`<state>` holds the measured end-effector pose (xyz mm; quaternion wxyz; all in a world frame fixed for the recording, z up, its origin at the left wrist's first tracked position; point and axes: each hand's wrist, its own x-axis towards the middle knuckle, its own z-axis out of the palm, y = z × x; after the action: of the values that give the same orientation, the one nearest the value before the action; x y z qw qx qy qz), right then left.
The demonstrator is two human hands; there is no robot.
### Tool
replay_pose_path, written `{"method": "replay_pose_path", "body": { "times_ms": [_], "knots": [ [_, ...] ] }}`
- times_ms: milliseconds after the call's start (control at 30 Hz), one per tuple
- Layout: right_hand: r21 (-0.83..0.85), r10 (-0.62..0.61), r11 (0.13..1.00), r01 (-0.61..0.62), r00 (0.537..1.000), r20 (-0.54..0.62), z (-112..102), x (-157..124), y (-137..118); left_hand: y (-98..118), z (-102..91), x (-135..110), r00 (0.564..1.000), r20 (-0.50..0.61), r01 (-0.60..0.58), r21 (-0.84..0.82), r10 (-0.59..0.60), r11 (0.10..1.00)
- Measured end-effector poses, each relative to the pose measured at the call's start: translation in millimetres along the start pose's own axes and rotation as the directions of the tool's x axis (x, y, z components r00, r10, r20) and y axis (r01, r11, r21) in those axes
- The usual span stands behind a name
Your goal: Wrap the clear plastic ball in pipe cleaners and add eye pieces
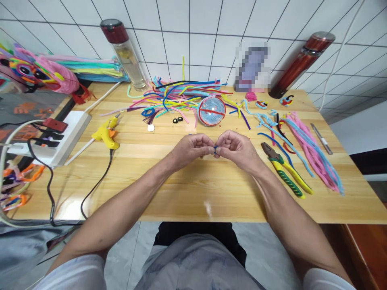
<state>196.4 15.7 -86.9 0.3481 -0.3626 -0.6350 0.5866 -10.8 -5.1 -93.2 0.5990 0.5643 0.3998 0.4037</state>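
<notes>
Over the middle of the wooden table (181, 193), my left hand (195, 148) and my right hand (235, 150) meet at their fingertips. Both pinch a small blue piece of pipe cleaner (215, 148), mostly hidden by the thumbs and fingers. Just beyond them sits a round light-blue ball (212, 111) with red bands. A heap of coloured pipe cleaners (181, 94) spreads behind it. Two small black rings (177, 120) and a white scrap (150, 127) lie to the left of the ball.
At left are a yellow glue gun (106, 133) with its cord and a white power strip (71, 135). Green-and-yellow pliers (286, 169), pink and blue pipe cleaners (316, 155) and a craft knife (322, 139) lie right. A glass bottle (128, 60) and red flask (302, 64) stand behind.
</notes>
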Motion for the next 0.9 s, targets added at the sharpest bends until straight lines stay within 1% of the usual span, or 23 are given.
{"method": "replay_pose_path", "body": {
  "times_ms": [100,200,400,467,767,900],
  "knots": [
    [0.081,0.009,0.997,-0.006,0.999,-0.032,-1.3,2.1,1.7,-1.0,-2.0,1.5,0.996,-0.038,-0.079,0.019,0.08,0.997],
    [0.127,0.016,0.992,-0.011,0.999,-0.04,-1.7,2.9,2.2,-2.6,-2.8,1.3,0.986,-0.071,-0.14,0.11,0.148,0.984],
    [0.14,0.005,0.99,-0.003,1.0,-0.014,0.1,2.7,3.4,-5.6,0.3,-0.6,0.957,-0.082,-0.254,0.214,0.277,0.943],
    [0.144,0.005,0.99,-0.003,1.0,-0.013,0.4,2.6,4.1,-5.4,1.7,-1.3,0.949,-0.091,-0.274,0.238,0.302,0.932],
    [0.177,0.025,0.984,-0.024,1.0,-0.002,1.2,2.1,1.5,-3.8,6.1,-2.9,0.951,-0.131,-0.242,0.254,0.281,0.937],
    [0.225,0.007,0.974,0.004,0.999,-0.048,1.0,2.6,1.7,-6.2,6.6,-0.4,0.965,-0.174,-0.176,0.113,0.194,0.978]
  ]
}}
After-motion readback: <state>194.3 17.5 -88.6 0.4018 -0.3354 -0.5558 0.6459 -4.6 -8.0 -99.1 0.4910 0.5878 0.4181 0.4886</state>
